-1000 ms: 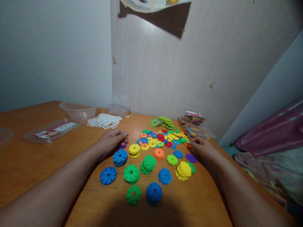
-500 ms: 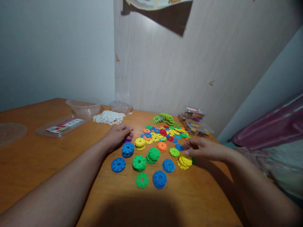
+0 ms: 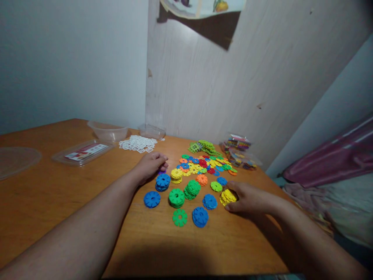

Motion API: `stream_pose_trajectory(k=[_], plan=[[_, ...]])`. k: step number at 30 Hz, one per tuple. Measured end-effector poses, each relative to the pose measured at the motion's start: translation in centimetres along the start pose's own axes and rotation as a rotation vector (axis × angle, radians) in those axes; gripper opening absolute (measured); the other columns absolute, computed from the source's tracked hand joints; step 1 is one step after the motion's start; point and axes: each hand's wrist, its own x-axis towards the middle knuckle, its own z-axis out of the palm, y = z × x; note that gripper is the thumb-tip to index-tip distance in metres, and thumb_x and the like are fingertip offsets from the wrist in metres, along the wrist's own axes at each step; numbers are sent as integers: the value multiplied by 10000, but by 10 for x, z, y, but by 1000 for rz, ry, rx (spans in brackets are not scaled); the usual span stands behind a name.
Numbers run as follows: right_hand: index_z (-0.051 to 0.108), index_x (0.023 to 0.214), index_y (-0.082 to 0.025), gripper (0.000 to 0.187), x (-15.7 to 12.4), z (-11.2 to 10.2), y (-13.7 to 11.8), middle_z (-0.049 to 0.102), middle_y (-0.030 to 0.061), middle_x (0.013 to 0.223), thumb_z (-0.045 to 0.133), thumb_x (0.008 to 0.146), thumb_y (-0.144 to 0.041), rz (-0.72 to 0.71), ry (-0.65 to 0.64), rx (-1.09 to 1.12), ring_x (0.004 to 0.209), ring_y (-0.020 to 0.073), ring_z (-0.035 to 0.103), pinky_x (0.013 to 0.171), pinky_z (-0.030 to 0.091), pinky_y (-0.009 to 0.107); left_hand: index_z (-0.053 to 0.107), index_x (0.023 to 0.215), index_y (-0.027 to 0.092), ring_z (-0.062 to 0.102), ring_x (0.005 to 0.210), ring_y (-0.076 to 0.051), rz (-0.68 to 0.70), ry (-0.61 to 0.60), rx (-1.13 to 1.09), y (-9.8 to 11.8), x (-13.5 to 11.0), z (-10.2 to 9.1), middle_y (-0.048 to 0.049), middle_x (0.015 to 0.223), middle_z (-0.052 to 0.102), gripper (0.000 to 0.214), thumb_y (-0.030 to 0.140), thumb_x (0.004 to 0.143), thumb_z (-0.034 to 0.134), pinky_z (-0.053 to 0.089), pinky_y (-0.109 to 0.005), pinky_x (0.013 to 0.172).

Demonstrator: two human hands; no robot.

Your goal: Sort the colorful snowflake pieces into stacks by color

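Near the desk's [image 3: 233, 241] right edge, my right hand [image 3: 247, 200] closes its grip around the yellow stack [image 3: 227, 196], which lies flat just left of my palm, touching the fingers. Farther in, my left hand [image 3: 151, 165] curls over a purple disc [image 3: 162, 171]; I cannot tell whether it pinches it.

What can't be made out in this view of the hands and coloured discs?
Head view: the left hand covers most of a purple piece; grip unclear.
The right hand hides part of the yellow stack; holding or touching, unclear.
The clear tray's label: too small to read.
The wall picture: cut by the top edge.
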Motion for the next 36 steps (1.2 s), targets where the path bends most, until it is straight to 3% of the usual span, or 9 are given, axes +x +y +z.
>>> stream_pose_trajectory(k=[7, 12, 15, 22, 26, 32, 36], plan=[[621, 1064, -194, 396, -7, 7, -6, 669, 38, 865, 667, 704, -352, 53, -19, -20, 692, 167, 598, 579, 405, 244, 566, 828, 158, 570, 559, -106, 17, -12, -6, -5, 4, -1, -44, 725, 662, 197, 326, 770, 652, 432, -231, 520], [619, 1104, -219, 400, -31, 18, -16, 679, 77, 960, 635, 751, -406, 73, 37, -85, 808, 218, 617, 666, 419, 287, 561, 819, 165, 576, 560, -107, 16, 6, 7, -4, 4, 1, -38, 713, 661, 164, 301, 774, 642, 434, -224, 520], [597, 1172, -231, 434, -48, 25, -30, 678, 101, 1030, 612, 782, -421, 66, 56, -93, 872, 243, 618, 719, 418, 313, 563, 813, 162, 571, 551, -103, 25, 6, 5, -5, 4, 1, -35, 701, 659, 153, 289, 773, 639, 432, -220, 516], [572, 1152, -231, 378, -71, 41, -65, 697, 100, 979, 577, 808, -390, 67, 15, -66, 843, 248, 637, 673, 387, 306, 549, 772, 164, 561, 525, -99, 30, 11, -17, -6, 4, 2, -29, 664, 651, 139, 278, 790, 628, 432, -221, 515], [580, 1045, -235, 284, -72, 44, -88, 706, 81, 905, 559, 814, -399, 70, -24, -57, 785, 248, 646, 626, 357, 297, 547, 758, 164, 548, 510, -92, 28, 15, -23, -3, 2, 4, -26, 647, 647, 114, 246, 808, 607, 427, -216, 511], [561, 1146, -191, 384, -69, 46, -129, 717, 135, 969, 572, 783, -314, 73, -129, -68, 815, 280, 669, 614, 363, 295, 548, 754, 164, 551, 509, -95, 35, 13, -18, -2, 0, 5, -32, 652, 656, 107, 232, 824, 591, 428, -221, 519], [574, 1097, -179, 341, -61, 54, -146, 722, 134, 950, 567, 777, -298, -10, -99, -69, 802, 279, 674, 594, 350, 294, 538, 739, 162, 547, 501, -90, 45, 22, -20, -3, 1, 5, -31, 646, 647, 126, 229, 826, 599, 428, -218, 524]])
